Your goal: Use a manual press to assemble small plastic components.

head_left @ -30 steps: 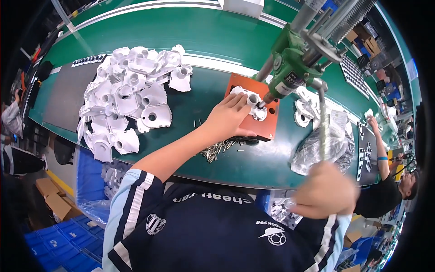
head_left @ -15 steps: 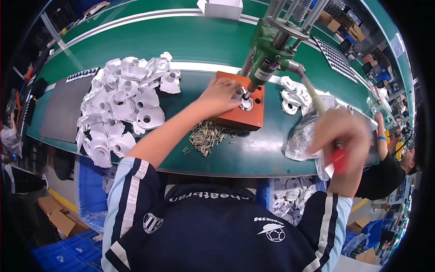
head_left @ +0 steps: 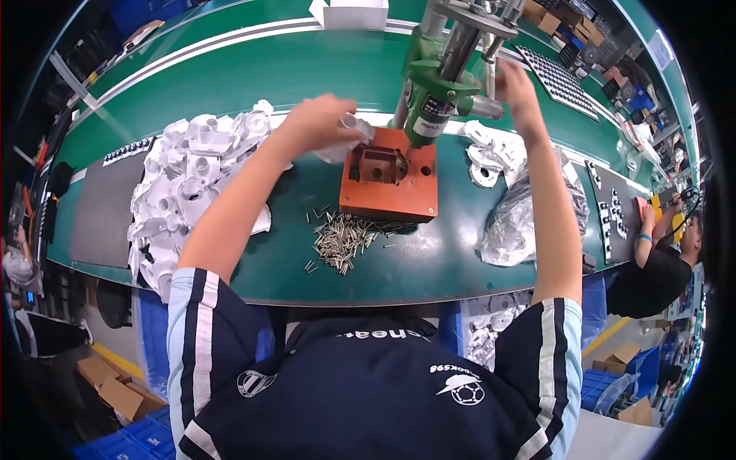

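Note:
My left hand (head_left: 316, 124) grips a white plastic housing (head_left: 354, 129), slightly blurred, just over the back left corner of an orange fixture block (head_left: 387, 201). The recess in the block's top lies open, with no white part in it. Above the block stands a green hand press (head_left: 431, 96), its ram raised clear of the fixture. On the press's right side, my right hand (head_left: 519, 96) is raised with fingers curled at the lever (head_left: 489, 77); its red knob is hidden. Small metal pins (head_left: 345, 241) lie piled in front of the block.
White housings (head_left: 192, 180) are heaped on the left, beside a grey mat (head_left: 111, 203). More white parts (head_left: 484, 157) and a clear plastic bag (head_left: 510, 230) lie at right. Below the bench edge sits a bin of white parts (head_left: 491, 330). Another person (head_left: 663, 268) works at far right.
The lever has swung up with my right hand, and the ram has risen. My left hand has lifted the white housing out of the fixture and moved left.

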Available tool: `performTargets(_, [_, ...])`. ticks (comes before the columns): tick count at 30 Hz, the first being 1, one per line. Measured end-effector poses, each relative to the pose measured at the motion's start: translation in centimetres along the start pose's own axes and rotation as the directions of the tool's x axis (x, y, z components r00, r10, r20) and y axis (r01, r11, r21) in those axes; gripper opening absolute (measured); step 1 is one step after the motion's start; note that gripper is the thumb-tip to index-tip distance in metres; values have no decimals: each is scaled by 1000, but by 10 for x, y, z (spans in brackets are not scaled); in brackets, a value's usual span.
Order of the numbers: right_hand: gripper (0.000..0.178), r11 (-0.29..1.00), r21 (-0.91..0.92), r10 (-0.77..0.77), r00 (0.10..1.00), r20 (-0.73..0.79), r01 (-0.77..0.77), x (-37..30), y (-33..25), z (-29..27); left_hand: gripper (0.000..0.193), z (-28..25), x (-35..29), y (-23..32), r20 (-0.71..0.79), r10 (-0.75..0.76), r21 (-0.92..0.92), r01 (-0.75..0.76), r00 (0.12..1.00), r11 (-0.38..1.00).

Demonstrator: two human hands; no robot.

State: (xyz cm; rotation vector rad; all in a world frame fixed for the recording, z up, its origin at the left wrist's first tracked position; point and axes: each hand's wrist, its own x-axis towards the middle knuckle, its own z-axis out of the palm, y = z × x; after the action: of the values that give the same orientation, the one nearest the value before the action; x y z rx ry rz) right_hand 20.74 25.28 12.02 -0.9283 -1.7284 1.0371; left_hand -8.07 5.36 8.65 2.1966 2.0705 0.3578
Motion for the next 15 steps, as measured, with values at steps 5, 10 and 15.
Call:
performTargets(5, [54, 402, -915, 214, 969, 121, 25, -13, 114, -49, 48, 16, 32, -45, -165, -280, -80, 270, 946, 959])
performTargets(10, [58, 521, -835, 343, 939, 13, -178, -43, 120, -59, 51, 62, 62, -83, -450, -260, -415, 58, 855, 908])
performTargets(15, [57, 601, -668, 518, 850, -91, -438, -51, 118, -59, 45, 50, 9, -80, -153, -283, -14, 284, 947, 959])
